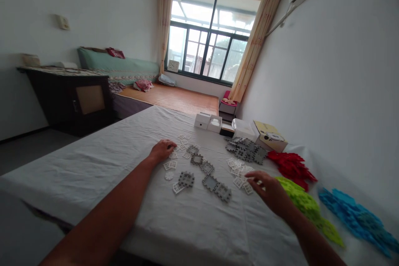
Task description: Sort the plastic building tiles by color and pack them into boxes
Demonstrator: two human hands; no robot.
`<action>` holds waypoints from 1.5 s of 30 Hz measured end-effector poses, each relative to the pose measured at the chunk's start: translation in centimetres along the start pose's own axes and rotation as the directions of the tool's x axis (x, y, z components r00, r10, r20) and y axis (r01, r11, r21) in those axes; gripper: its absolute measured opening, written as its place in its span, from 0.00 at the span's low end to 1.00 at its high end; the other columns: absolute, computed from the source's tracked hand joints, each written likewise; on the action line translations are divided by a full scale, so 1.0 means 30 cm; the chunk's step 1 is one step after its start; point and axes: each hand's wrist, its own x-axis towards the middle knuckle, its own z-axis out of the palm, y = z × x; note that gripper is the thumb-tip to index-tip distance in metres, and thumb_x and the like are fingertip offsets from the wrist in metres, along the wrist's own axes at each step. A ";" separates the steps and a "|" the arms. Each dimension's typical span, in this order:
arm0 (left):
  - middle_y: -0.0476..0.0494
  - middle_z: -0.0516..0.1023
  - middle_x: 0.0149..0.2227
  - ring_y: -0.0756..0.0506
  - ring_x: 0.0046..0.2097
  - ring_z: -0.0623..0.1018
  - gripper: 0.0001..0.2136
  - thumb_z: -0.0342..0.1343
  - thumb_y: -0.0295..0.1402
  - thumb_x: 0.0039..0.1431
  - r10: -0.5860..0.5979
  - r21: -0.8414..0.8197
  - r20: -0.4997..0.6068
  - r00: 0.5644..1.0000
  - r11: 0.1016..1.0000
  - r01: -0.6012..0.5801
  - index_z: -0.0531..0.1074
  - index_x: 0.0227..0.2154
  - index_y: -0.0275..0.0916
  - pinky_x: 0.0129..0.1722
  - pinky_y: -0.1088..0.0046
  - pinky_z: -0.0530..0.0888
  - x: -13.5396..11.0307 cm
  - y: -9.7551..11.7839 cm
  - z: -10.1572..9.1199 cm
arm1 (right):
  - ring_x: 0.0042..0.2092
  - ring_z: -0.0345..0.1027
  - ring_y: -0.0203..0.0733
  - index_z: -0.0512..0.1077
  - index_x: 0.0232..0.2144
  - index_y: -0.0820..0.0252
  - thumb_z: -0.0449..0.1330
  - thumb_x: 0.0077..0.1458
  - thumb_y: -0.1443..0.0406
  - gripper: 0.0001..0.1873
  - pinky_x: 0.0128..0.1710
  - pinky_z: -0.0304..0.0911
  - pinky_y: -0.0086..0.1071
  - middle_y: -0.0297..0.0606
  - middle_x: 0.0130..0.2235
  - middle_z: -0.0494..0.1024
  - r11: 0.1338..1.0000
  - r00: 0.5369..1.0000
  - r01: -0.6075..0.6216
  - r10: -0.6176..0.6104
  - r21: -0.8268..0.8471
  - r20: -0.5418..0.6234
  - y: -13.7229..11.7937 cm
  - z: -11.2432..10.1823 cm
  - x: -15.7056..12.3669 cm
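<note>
My left hand (162, 151) reaches out over the white cloth with its fingers curled together, beside small white window-frame pieces (173, 164). Anything in those fingers is too small to make out. My right hand (268, 189) hovers at a second cluster of white lattice pieces (239, 182), thumb and fingers slightly apart, with nothing clearly held. Between the hands lies a diagonal row of grey square building pieces (211, 183) with notched edges. Closer to me sits a separate grey notched piece (186, 179), next to a white window piece (178, 188) and a round white toothed piece (168, 176).
Piles of grey (246, 150), red (291, 168), lime-green (307, 205) and blue (355, 216) plastic pieces line the right side. White boxes (202, 120), a clear container (244, 129) and a yellow box (270, 136) stand along the far edge of the table.
</note>
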 end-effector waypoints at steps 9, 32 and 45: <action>0.50 0.77 0.42 0.47 0.45 0.72 0.13 0.47 0.33 0.54 -0.008 -0.040 -0.001 1.000 0.999 0.008 0.76 0.37 0.44 0.46 0.74 0.66 -0.007 -0.008 0.002 | 0.48 0.67 0.46 0.68 0.49 0.48 0.61 0.46 0.61 0.25 0.49 0.61 0.36 0.38 0.46 0.74 0.978 0.932 0.202 -0.207 0.047 0.296 -0.222 0.139 0.078; 0.49 0.78 0.42 0.47 0.45 0.73 0.13 0.49 0.31 0.53 -0.044 -0.083 0.010 0.999 0.996 0.045 0.77 0.37 0.43 0.46 0.74 0.67 -0.002 0.004 -0.011 | 0.41 0.70 0.47 0.67 0.49 0.42 0.64 0.38 0.49 0.33 0.37 0.63 0.35 0.36 0.45 0.74 0.967 0.939 0.252 -0.252 0.032 0.234 -0.255 0.243 0.233; 0.50 0.78 0.42 0.47 0.46 0.73 0.13 0.49 0.32 0.53 -0.036 -0.094 -0.001 0.999 0.995 0.036 0.77 0.36 0.45 0.46 0.74 0.67 0.003 -0.008 -0.002 | 0.38 0.71 0.44 0.72 0.42 0.56 0.60 0.45 0.55 0.22 0.40 0.65 0.36 0.40 0.41 0.77 0.997 0.999 0.031 -0.028 -0.065 0.041 0.093 0.061 0.469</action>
